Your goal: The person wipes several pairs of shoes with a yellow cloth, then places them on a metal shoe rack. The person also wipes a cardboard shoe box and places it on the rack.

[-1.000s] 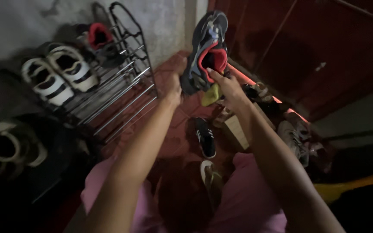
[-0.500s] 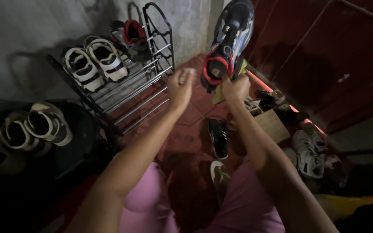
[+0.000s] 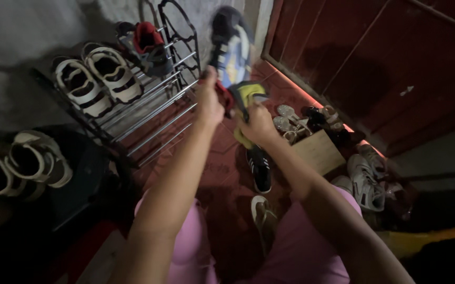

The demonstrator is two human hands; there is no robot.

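Yellow cloth (image 3: 246, 100) is bunched in the right hand (image 3: 259, 125), fingers closed around it and pressed to a dark blue sneaker (image 3: 231, 44). The left hand (image 3: 209, 102) grips the sneaker's red-lined heel and holds it up, toe skyward, in front of a metal shoe rack (image 3: 153, 113) by a red door (image 3: 385, 68). It looks like wiping is under way; the cloth would next need steady strokes along the shoe while the left hand keeps it firm. White sandals (image 3: 98, 79) sit on the rack.
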